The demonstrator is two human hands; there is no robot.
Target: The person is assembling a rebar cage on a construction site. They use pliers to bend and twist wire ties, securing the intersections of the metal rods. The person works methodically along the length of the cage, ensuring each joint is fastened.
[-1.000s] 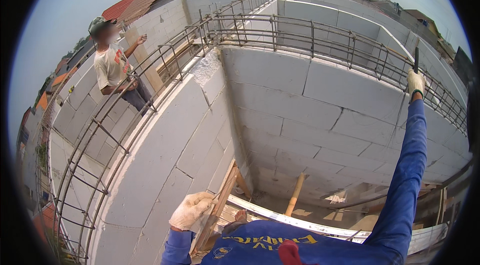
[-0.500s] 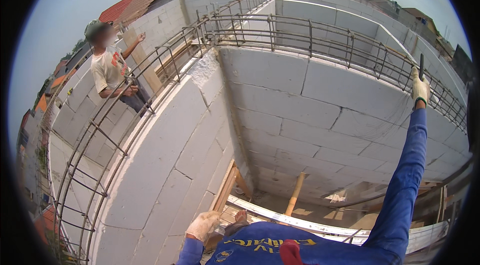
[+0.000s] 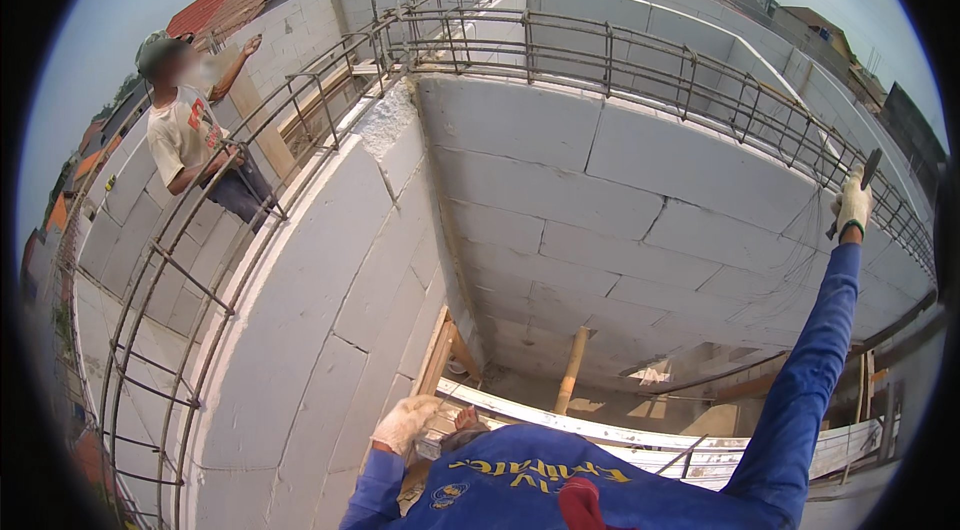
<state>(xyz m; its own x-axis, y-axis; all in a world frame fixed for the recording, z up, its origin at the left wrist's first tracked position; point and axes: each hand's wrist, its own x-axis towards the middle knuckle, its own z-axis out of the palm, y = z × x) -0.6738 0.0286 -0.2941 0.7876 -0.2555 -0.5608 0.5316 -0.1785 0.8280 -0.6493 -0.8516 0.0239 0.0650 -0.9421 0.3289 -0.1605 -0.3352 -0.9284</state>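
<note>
My right hand (image 3: 853, 204), in a pale work glove, is raised at the far right beside the rebar cage (image 3: 690, 80) on the wall top. Its fingers are wrapped round a dark, bar-shaped tool (image 3: 872, 166), which sticks out above and below the fist; its exact kind is unclear. Thin loose wires (image 3: 790, 275) hang against the wall just left of this hand. Low in front of my body, my gloved left hand (image 3: 404, 424) is closed with bent fingers, near a wooden frame (image 3: 436, 355). What it grips, if anything, is hidden.
White block walls (image 3: 520, 120) meet in a corner ahead, and rebar cages run along their tops. Beyond the left wall stands a person (image 3: 190, 140) with one arm raised. Below are a bamboo pole (image 3: 571, 370) and long white-edged boards (image 3: 640, 445).
My view has shifted, so the walls and the person appear further left. The tool in my right hand has tilted from upright to slanting, and that hand sits slightly lower and further right.
</note>
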